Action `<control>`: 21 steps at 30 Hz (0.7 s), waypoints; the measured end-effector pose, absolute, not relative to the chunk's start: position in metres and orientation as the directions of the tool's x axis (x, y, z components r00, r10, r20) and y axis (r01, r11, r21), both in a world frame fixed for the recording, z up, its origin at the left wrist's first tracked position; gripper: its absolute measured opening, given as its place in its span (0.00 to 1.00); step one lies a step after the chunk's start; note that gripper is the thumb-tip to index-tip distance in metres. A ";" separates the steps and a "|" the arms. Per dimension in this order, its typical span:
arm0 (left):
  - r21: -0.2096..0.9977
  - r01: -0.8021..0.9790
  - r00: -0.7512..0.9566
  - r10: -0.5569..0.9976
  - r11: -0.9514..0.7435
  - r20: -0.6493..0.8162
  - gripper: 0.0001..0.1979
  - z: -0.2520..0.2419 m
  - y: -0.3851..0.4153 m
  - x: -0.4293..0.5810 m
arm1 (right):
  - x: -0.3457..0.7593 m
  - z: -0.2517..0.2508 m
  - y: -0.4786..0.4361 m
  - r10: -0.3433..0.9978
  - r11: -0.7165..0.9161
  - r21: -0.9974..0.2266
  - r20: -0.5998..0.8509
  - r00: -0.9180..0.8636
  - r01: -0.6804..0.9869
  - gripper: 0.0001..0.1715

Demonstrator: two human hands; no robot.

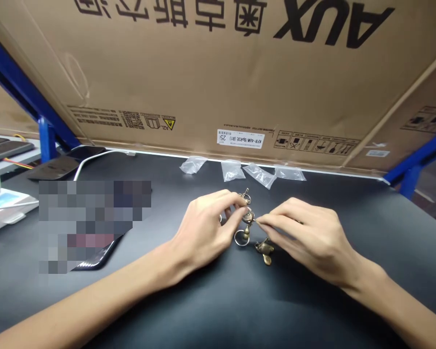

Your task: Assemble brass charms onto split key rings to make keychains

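Note:
My left hand pinches a round bronze-coloured keychain piece between thumb and fingertips. My right hand is closed in a pinch at the right edge of that piece, on some small part that its fingertips mostly hide. Below the round piece are a bronze bead and a silver split ring. A bronze charm with a flat rounded end sits under my right fingers; whether it hangs or rests on the table I cannot tell. More small metal parts show beyond my left fingertips.
Several small clear plastic bags lie along the back of the black table. Behind them stands a large cardboard box with upside-down print. On the left are a pixelated dark device, a white cable and a dark phone-like slab.

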State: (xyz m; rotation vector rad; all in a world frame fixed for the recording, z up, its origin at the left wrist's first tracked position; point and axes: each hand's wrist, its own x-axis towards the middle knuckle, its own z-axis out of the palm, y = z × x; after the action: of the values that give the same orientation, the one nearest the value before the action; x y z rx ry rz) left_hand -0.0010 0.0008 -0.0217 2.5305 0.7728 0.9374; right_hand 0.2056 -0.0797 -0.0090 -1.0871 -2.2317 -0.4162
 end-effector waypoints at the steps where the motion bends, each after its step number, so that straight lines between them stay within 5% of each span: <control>1: 0.442 0.356 0.647 0.559 -0.823 0.519 0.09 -0.022 0.001 -0.001 | 0.205 -0.009 -0.080 0.592 0.610 0.020 0.653 -0.472 0.792 0.06; 6: 0.169 0.330 0.679 0.358 -0.929 0.641 0.09 -0.024 0.004 -0.004 | 0.208 -0.008 -0.079 0.596 0.599 0.029 0.651 -0.470 0.800 0.06; 14: 0.588 0.387 0.514 0.696 -0.710 0.502 0.07 -0.016 -0.007 0.003 | 0.202 -0.010 -0.078 0.549 0.620 0.091 0.658 -0.515 0.779 0.06; 21: 0.754 0.341 0.449 0.802 -0.561 0.393 0.09 -0.015 -0.014 0.004 | 0.194 -0.018 -0.082 0.545 0.608 -0.004 0.729 -0.414 0.794 0.05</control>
State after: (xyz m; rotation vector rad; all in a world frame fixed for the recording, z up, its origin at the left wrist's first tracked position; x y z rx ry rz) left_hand 0.0042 -0.0138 -0.0153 2.1125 0.9526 1.0155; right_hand 0.1943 -0.0820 -0.0183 -1.0507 -2.1234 -0.4497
